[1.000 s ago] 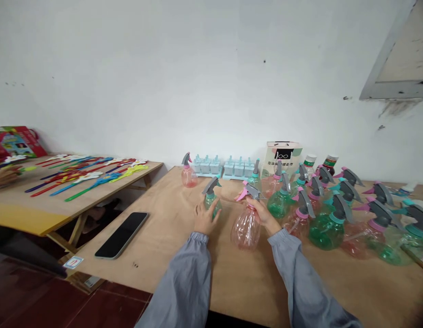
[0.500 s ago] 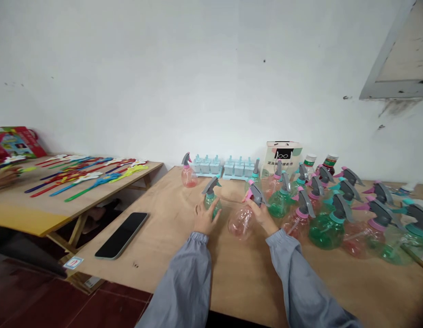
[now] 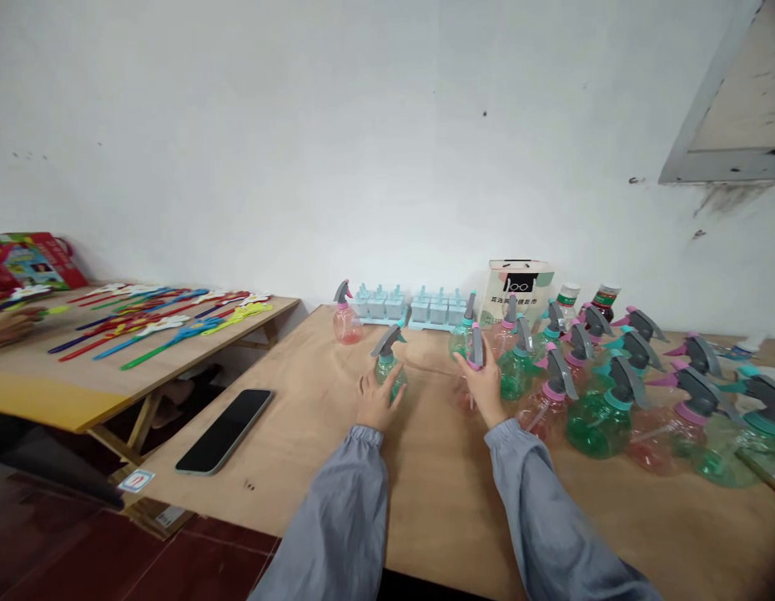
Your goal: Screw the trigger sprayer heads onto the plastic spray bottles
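Note:
In the head view my left hand (image 3: 375,404) is wrapped round the near side of a small green spray bottle (image 3: 385,366) with a grey trigger head. That bottle stands upright on the wooden table. My right hand (image 3: 485,389) grips a pink spray bottle (image 3: 463,391) by its neck, just under the grey and pink head. My fingers hide most of the pink body. Close beside the right hand stand a green spray bottle (image 3: 517,373) and a pink one (image 3: 541,411), among several others.
A phone (image 3: 225,431) lies at the table's left. Behind are a lone pink spray bottle (image 3: 347,324), light-blue popsicle moulds (image 3: 438,307) and a paper bag (image 3: 515,292). Colourful hand-shaped sticks (image 3: 168,328) cover the neighbouring table, where another person's hand (image 3: 12,327) shows.
My right hand has shifted the pink spray bottle to the right, closer to the grouped bottles, and its head has turned. My left hand stays at the green spray bottle.

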`<state>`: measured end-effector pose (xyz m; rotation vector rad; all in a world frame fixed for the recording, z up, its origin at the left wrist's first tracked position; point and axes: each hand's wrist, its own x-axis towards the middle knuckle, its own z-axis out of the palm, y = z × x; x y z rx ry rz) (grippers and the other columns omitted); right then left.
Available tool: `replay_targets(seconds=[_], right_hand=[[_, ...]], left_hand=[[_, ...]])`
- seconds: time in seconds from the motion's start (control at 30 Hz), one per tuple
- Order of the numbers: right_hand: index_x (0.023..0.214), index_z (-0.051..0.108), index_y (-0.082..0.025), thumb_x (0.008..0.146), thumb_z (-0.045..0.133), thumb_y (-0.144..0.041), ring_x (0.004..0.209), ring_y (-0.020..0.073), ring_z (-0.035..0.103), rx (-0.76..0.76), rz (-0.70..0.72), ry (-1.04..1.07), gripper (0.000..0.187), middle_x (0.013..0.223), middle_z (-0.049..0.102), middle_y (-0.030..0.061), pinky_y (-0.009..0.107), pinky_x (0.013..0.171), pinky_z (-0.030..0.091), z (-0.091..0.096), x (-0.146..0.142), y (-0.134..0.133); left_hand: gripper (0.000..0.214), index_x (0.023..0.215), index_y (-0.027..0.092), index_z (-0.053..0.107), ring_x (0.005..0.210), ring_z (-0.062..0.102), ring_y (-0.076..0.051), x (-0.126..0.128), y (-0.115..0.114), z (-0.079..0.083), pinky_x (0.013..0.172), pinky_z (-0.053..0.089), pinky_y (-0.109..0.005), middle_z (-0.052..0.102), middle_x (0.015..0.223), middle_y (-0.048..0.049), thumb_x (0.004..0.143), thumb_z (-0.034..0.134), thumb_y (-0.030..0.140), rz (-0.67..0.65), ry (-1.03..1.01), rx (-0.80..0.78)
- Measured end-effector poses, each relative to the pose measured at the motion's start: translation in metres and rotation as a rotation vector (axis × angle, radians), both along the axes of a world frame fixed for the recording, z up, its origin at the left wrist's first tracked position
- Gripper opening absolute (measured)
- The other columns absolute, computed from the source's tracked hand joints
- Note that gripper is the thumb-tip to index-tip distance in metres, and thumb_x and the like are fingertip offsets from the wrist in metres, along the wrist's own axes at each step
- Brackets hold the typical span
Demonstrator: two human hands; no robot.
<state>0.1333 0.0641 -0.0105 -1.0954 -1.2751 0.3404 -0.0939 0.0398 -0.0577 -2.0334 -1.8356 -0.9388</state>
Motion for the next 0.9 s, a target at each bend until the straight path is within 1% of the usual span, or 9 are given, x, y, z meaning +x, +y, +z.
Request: replay_targets(seconds=[0.1, 0.2, 0.3, 0.5, 0.57, 0.63, 0.7, 0.77, 0.9], right_hand=[[0.123, 0.052, -0.024, 0.07, 0.075, -0.055, 0.11, 0.0258, 0.058, 0.148, -0.068, 0.021, 0.066, 0.122, 0.06, 0.0114, 0.042, 0.097, 0.043, -0.007, 0.001, 0.004], [0.106, 0.052, -0.022, 0.068, 0.076, -0.059, 0.105, 0.0267, 0.056, 0.298, -0.263, 0.006, 0.058, 0.11, 0.059, 0.0116, 0.044, 0.096, 0.041, -0.017, 0.005, 0.015], [0.087, 0.05, -0.023, 0.073, 0.07, -0.065, 0.095, 0.0256, 0.055, 0.33, -0.406, -0.107, 0.049, 0.095, 0.058, 0.0073, 0.044, 0.092, 0.039, -0.024, 0.009, 0.03], [0.073, 0.046, -0.023, 0.082, 0.06, -0.066, 0.09, 0.0246, 0.05, 0.355, -0.503, -0.241, 0.047, 0.088, 0.051, 0.0043, 0.043, 0.086, 0.034, -0.027, 0.01, 0.044], [0.077, 0.045, -0.023, 0.08, 0.063, -0.064, 0.089, 0.0237, 0.047, 0.49, -0.453, -0.178, 0.045, 0.089, 0.045, 0.003, 0.042, 0.084, 0.035, -0.025, 0.008, 0.035], [0.085, 0.044, -0.024, 0.08, 0.064, -0.061, 0.087, 0.0224, 0.044, 0.646, -0.323, -0.123, 0.043, 0.09, 0.04, 0.002, 0.041, 0.081, 0.038, -0.02, 0.001, 0.02], [0.092, 0.043, -0.025, 0.082, 0.061, -0.055, 0.086, 0.0214, 0.045, 0.715, -0.174, -0.133, 0.037, 0.091, 0.04, 0.0018, 0.04, 0.079, 0.042, -0.014, -0.013, 0.0], [0.102, 0.045, -0.025, 0.083, 0.062, -0.047, 0.09, 0.0218, 0.051, 0.645, -0.077, -0.196, 0.034, 0.096, 0.046, 0.0035, 0.041, 0.081, 0.046, -0.008, -0.032, -0.02], [0.132, 0.035, -0.021, 0.078, 0.069, -0.044, 0.121, 0.0282, 0.05, 0.243, 0.063, -0.285, 0.068, 0.125, 0.05, 0.0138, 0.049, 0.1, 0.045, -0.005, -0.058, -0.046]], left_hand=[[0.047, 0.14, 0.033, 0.053, 0.131, 0.047, -0.032, 0.001, 0.0, 0.0, 0.108, 0.037, -0.05, 0.037, 0.152, -0.016, 0.093, 0.051, 0.041, 0.002, -0.008, 0.007], [0.047, 0.138, 0.032, 0.055, 0.132, 0.046, -0.032, 0.002, 0.002, -0.002, 0.108, 0.037, -0.049, 0.039, 0.15, -0.0165, 0.092, 0.053, 0.041, -0.005, -0.016, 0.022], [0.047, 0.137, 0.031, 0.056, 0.134, 0.043, -0.032, 0.002, 0.005, -0.007, 0.108, 0.037, -0.049, 0.039, 0.149, -0.017, 0.092, 0.054, 0.04, -0.014, -0.016, 0.052], [0.047, 0.141, 0.034, 0.052, 0.133, 0.043, -0.031, -0.003, 0.008, -0.013, 0.106, 0.04, -0.05, 0.04, 0.148, -0.0132, 0.094, 0.049, 0.041, -0.053, 0.022, 0.072], [0.048, 0.14, 0.035, 0.052, 0.129, 0.046, -0.032, -0.004, 0.007, -0.011, 0.103, 0.042, -0.049, 0.042, 0.147, -0.0131, 0.093, 0.049, 0.042, -0.054, 0.028, 0.069], [0.049, 0.141, 0.036, 0.051, 0.123, 0.05, -0.032, -0.001, 0.002, -0.009, 0.1, 0.045, -0.048, 0.043, 0.146, -0.0128, 0.092, 0.051, 0.043, -0.057, 0.041, 0.069], [0.052, 0.142, 0.037, 0.049, 0.121, 0.052, -0.032, 0.006, -0.006, -0.007, 0.097, 0.046, -0.048, 0.044, 0.146, -0.0134, 0.091, 0.053, 0.042, -0.074, 0.07, 0.073], [0.054, 0.143, 0.037, 0.048, 0.121, 0.052, -0.033, 0.019, -0.019, -0.007, 0.095, 0.046, -0.049, 0.044, 0.146, -0.0152, 0.09, 0.056, 0.04, -0.098, 0.108, 0.081], [0.05, 0.135, 0.036, 0.057, 0.126, 0.051, -0.036, 0.054, -0.058, -0.011, 0.1, 0.042, -0.057, 0.046, 0.147, -0.0165, 0.086, 0.063, 0.035, -0.094, 0.145, 0.112]])
